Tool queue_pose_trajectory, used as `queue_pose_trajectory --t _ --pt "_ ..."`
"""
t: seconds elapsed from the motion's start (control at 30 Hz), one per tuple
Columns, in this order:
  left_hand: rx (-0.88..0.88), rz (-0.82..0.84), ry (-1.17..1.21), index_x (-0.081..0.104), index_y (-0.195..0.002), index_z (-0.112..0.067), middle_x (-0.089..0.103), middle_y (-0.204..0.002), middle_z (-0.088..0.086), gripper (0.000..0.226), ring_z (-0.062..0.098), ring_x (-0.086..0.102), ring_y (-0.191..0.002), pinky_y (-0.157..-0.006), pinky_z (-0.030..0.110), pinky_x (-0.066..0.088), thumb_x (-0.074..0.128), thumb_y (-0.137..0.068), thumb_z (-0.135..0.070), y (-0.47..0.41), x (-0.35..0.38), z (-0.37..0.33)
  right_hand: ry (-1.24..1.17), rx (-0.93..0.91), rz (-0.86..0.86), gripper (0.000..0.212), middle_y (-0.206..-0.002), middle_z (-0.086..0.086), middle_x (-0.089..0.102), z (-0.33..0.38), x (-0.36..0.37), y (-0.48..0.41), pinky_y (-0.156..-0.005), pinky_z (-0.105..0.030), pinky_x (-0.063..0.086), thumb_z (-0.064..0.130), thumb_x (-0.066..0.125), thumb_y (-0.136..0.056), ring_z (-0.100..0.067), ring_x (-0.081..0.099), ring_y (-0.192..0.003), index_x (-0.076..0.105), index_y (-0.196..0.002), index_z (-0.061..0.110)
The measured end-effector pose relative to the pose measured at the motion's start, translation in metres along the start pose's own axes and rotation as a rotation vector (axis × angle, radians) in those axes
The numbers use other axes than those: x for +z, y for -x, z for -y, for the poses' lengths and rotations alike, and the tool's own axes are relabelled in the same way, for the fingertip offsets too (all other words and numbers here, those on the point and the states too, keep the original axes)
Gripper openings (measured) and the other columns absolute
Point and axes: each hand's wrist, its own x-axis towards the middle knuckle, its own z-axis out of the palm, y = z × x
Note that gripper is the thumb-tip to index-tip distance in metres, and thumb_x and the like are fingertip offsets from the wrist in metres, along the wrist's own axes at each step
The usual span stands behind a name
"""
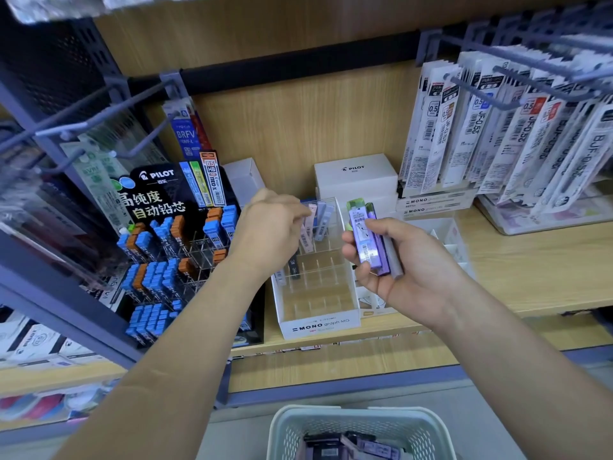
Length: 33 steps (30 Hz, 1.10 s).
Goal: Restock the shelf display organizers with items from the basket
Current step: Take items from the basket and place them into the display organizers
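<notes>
1. Wooden shelf (530,270): runs across the view from 9 to 3 o'clock and carries all the displays.
2. Hanging refill packs (497,134): rows of long white packets on grey pegs, at 2 o'clock.
3. Pilot lead display (172,247): black stand with blue and orange lead cases in clear cells, at 9 o'clock, just beside the organizer.
4. Basket (298,436): pale perforated plastic, at 6 o'clock, below the shelf edge. Dark and purple cases lie inside, well apart from both hands.
5. MONO graph MG organizer (318,323): white box with a clear grid of cells, at centre. Most cells are bare; a few cases stand at its 12 and 9 o'clock sides.
6. White Pilot box (355,172): closed, at 12 o'clock behind the organizer.
7. Right hand (408,260): at 3 o'clock of the organizer, palm up, with the fingers and thumb curled round a fanned bundle of cases.
8. Left hand (268,227): at 9 o'clock of the organizer's back row, with the fingers drawn narrow and pinching the top of a case.
9. Purple lead cases (365,240): several, label side up, in the right hand, above the organizer's right wall.
10. Pink lead case (306,234): tilted in a back-row cell, with its upper end between the left fingertips.
</notes>
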Motion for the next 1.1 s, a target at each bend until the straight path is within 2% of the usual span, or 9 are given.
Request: queue_pose_trajectory --t 0.1,0.17,0.23,0.33,0.53,0.63,0.83,0.93,1.1 --pt "-0.267 -0.095 0.346 0.073 -0.101 -0.023 0.069 -0.086 -0.009 0.020 0.012 0.059 -0.082 -0.075 0.021 0.045 0.056 -0.093 -0.017 -0.001 -0.019 -0.020 0.002 -0.001 0.022 0.021 -0.084 -0.012 0.070 0.000 0.000 -0.001 -0.041 -0.020 0.045 0.013 0.054 -0.093 -0.017 0.064 -0.066 0.066 -0.104 0.000" --pt "-0.443 0.022 0.806 0.073 -0.096 -0.022 0.067 -0.073 -0.006 0.018 0.008 0.059 -0.064 -0.062 0.020 0.048 0.056 -0.095 -0.026 -0.003 -0.034 -0.036 0.031 -0.011 0.042 0.017 -0.081 -0.012 0.069 -0.001 0.001 0.000 -0.039 -0.019 0.043 0.011 0.055 -0.093 -0.016 0.062 -0.063 0.067 -0.098 0.001" --pt "-0.455 0.189 0.998 0.072 -0.090 -0.019 0.064 -0.066 -0.001 0.021 0.010 0.055 -0.056 -0.053 0.021 0.047 0.058 -0.093 -0.033 0.000 -0.041 -0.047 0.077 -0.020 0.079 0.015 -0.080 -0.012 0.068 -0.003 0.004 0.001 -0.039 -0.018 0.041 0.012 0.057 -0.093 -0.016 0.061 -0.062 0.067 -0.096 0.001" --pt "-0.421 0.273 1.046 0.073 -0.083 -0.019 0.063 -0.058 -0.003 0.014 0.009 0.051 -0.052 -0.048 0.019 0.043 0.066 -0.086 -0.031 0.008 -0.040 -0.051 0.144 -0.012 0.136 0.022 -0.082 -0.011 0.068 -0.005 0.006 0.004 -0.036 -0.015 0.037 0.019 0.056 -0.095 -0.014 0.059 -0.058 0.067 -0.100 0.001" --pt "-0.437 0.191 1.164 0.073 -0.088 -0.017 0.054 -0.053 -0.004 0.010 0.008 0.041 -0.045 -0.043 0.017 0.037 0.065 -0.086 -0.023 0.008 -0.048 -0.045 0.161 0.068 0.225 0.044 -0.070 -0.006 0.060 -0.003 0.002 0.008 -0.031 -0.011 0.015 0.042 0.045 -0.099 -0.004 0.030 -0.041 0.070 -0.107 0.006" --pt "-0.444 0.254 1.198 0.072 -0.093 -0.013 0.057 -0.055 0.000 0.012 0.008 0.049 -0.046 -0.044 0.018 0.040 0.064 -0.088 -0.020 0.008 -0.050 -0.051 0.219 0.069 0.236 0.038 -0.065 0.000 0.049 -0.007 0.002 0.006 -0.031 -0.012 0.014 0.040 0.046 -0.098 -0.003 0.025 -0.040 0.066 -0.108 0.009" --pt "-0.382 0.339 1.121 0.070 -0.087 -0.011 0.066 -0.066 0.005 0.018 0.013 0.062 -0.059 -0.055 0.021 0.054 0.071 -0.076 -0.025 0.007 -0.047 -0.052 0.374 0.039 0.147 0.036 -0.064 -0.001 0.051 -0.004 -0.014 0.008 -0.032 -0.013 0.015 0.039 0.051 -0.096 -0.004 0.025 -0.040 0.067 -0.102 0.007" --pt "-0.405 0.235 1.075 0.069 -0.081 -0.007 0.062 -0.059 0.005 0.019 0.012 0.056 -0.050 -0.047 0.018 0.049 0.072 -0.075 -0.025 0.003 -0.050 -0.053 0.420 -0.006 0.035 0.036 -0.063 -0.003 0.056 0.006 -0.028 0.009 -0.031 -0.012 0.015 0.040 0.052 -0.096 -0.004 0.025 -0.038 0.066 -0.104 0.008" --pt "-0.389 0.117 0.862 0.070 -0.080 -0.009 0.062 -0.056 0.000 0.010 0.007 0.052 -0.044 -0.046 0.015 0.045 0.066 -0.088 -0.014 -0.013 -0.048 -0.058 0.200 -0.154 -0.189 0.030 -0.068 0.000 0.048 0.044 -0.063 0.009 -0.030 -0.014 0.017 0.029 0.045 -0.102 -0.003 0.030 -0.039 0.061 -0.111 0.005"
